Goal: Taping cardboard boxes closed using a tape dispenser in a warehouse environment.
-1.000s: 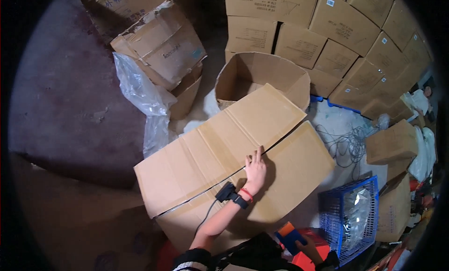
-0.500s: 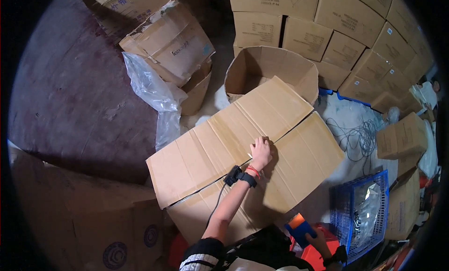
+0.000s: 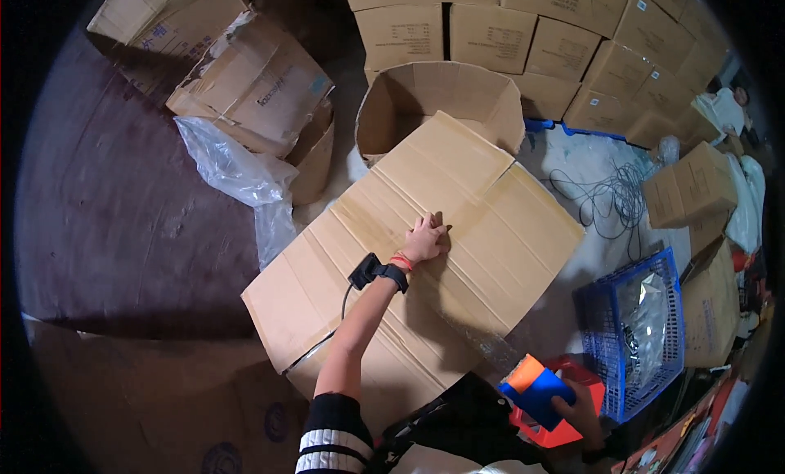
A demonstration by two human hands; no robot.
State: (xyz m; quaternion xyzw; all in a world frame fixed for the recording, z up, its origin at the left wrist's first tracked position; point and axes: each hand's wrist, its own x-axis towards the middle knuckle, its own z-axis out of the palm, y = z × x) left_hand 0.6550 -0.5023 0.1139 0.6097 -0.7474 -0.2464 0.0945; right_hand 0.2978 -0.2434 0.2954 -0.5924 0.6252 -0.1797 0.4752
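Left hand (image 3: 425, 239) resting loosely spread on large carton (image 3: 499, 245), right hand (image 3: 579, 404) gripping tape dispenser (image 3: 540, 396) at five o'clock, clear film (image 3: 646, 319) inside blue basket (image 3: 601, 323) at four, open-topped carton (image 3: 482, 94) at one

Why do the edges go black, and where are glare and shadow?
Head view: the fisheye lens leaves a rounded black rim; head view: glare streaks the clear plastic in the blue basket; head view: shadow darkens the cardboard box beside the left forearm.
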